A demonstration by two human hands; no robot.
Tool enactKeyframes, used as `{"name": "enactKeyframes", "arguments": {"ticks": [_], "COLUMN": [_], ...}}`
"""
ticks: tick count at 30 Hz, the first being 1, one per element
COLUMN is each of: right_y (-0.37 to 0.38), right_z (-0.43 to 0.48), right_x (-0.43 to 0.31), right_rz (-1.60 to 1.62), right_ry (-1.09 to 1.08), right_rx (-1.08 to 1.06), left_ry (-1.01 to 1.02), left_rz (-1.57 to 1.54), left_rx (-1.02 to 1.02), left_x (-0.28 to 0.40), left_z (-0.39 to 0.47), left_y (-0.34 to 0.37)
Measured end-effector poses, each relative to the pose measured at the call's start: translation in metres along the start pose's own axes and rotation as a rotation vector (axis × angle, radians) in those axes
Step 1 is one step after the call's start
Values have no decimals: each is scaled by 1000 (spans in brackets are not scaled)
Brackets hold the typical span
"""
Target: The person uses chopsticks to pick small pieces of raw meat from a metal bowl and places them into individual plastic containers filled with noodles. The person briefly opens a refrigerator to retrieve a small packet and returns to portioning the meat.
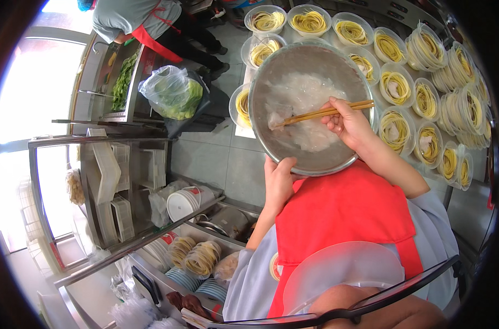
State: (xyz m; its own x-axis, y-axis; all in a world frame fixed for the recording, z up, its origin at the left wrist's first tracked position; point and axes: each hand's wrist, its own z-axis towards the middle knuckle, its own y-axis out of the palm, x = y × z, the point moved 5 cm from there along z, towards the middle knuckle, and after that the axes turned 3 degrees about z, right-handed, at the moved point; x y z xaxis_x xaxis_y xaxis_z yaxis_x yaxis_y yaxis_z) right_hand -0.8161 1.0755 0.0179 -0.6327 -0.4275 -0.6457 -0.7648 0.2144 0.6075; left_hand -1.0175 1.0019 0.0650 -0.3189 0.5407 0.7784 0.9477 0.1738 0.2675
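My left hand (280, 181) grips the near rim of a large round metal bowl (270, 144), tilted towards me. Between the fingers of my right hand (346, 121) is a pair of wooden chopsticks (315, 116), whose tips touch pale, translucent, wet pieces of raw food (311, 88) in the bowl. Around the bowl's far and right sides stand several clear plastic bowls of yellow noodles (309, 21). Some of these hold a pale piece on the noodles, such as the noodle bowl (396, 88) right of the metal bowl.
Stacked noodle bowls (463, 109) stand at the right. A co-worker in a red apron (150, 39) bends over a sink with leafy greens (126, 80) at upper left. A plastic bag of green vegetables (175, 94), a rack with white baskets (105, 168) and a white bucket (183, 205) are at left.
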Motion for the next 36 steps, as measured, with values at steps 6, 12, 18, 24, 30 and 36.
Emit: {"name": "enactKeyframes", "arguments": {"ticks": [6, 12, 18, 24, 30, 36], "right_y": [29, 56, 23, -33, 18, 112], "right_z": [-15, -20, 8, 45, -10, -61], "right_x": [-26, -69, -74, -4, -37, -14], "right_rz": [80, 110, -39, -889, -800, -1074], "right_ry": [1, -196, -297, -303, -584, -431], "right_rx": [-110, -105, -66, 56, -135, -718], "left_ry": [-30, -5, 188, 278, 236, 141], "left_rz": [-81, -201, -261, -340, -342, -313], "left_rx": [77, 377, 597, 677, 622, 541], "left_x": [-7, -25, -32, -40, -44, -41], "left_z": [-2, -27, -69, -86, -77, -61], "left_y": [-19, -95, -182, -220, -195, -127]}}
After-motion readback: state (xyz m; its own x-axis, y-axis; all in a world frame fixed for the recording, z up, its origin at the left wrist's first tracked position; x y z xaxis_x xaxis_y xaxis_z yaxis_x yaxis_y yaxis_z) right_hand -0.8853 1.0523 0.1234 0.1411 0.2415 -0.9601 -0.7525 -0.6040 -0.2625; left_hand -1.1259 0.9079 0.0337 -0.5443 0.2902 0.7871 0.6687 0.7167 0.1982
